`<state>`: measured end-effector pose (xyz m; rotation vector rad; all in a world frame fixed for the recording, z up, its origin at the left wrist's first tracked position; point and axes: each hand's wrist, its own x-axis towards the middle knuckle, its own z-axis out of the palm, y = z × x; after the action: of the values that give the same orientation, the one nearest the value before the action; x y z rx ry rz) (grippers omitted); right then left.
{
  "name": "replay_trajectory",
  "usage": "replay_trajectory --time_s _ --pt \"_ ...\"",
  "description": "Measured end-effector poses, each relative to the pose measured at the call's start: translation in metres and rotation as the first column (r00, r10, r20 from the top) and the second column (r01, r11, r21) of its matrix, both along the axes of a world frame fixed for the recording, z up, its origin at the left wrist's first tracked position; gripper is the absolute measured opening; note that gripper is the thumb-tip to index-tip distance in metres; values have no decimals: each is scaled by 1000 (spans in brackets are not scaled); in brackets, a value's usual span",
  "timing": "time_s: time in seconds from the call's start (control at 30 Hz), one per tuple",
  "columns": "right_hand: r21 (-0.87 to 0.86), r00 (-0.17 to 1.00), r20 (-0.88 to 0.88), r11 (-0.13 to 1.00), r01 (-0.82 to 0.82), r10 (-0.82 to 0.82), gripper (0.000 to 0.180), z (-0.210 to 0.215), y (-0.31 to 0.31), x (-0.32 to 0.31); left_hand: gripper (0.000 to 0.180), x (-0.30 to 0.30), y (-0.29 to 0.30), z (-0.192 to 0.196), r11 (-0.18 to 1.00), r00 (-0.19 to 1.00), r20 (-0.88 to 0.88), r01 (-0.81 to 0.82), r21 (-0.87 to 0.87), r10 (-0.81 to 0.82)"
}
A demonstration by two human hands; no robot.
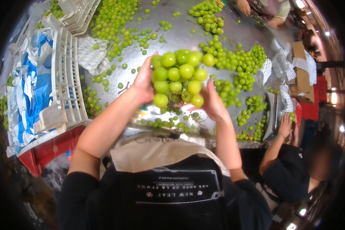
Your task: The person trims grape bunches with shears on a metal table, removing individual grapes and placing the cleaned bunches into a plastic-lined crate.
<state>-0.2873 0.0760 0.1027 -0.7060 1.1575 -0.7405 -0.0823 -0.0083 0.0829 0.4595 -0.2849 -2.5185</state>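
Note:
A bunch of large green grapes (175, 74) is held up in front of my chest, above the metal table. My left hand (144, 81) grips its left side, with the fingers mostly hidden behind the fruit. At the lower right of the bunch, my right hand (214, 102) cups it, thumb raised and fingers reaching underneath. Beneath the bunch, loose grapes (157, 123) lie along the table's near edge, close to a shiny metal surface partly covered by my hands.
Grape bunches cover the metal table (168, 28) at the far left (113, 19) and right (247, 61). White plastic crates (67, 76) stand left, one with blue and white wrapping. White foam netting (91, 53) lies beside them. Co-workers' hands (284, 124) work at the right and far right.

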Motion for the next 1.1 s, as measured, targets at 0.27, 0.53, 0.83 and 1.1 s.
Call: replay_trajectory --time_s 0.27,0.53,0.83,1.1 --pt "-28 546 823 949 316 -157 78 -19 -11 39 70 -15 16 24 985 959 279 -8 -174 57" --pt "-251 334 927 942 224 168 63 -40 -15 39 36 10 -10 29 307 387 404 289 -907 829" --pt "-259 134 962 952 162 239 56 -52 -13 49 27 -17 6 120 -124 499 614 827 -548 612" --pt "23 593 789 973 228 -158 59 -41 -4 44 23 -17 3 88 -404 621 107 621 -672 777"
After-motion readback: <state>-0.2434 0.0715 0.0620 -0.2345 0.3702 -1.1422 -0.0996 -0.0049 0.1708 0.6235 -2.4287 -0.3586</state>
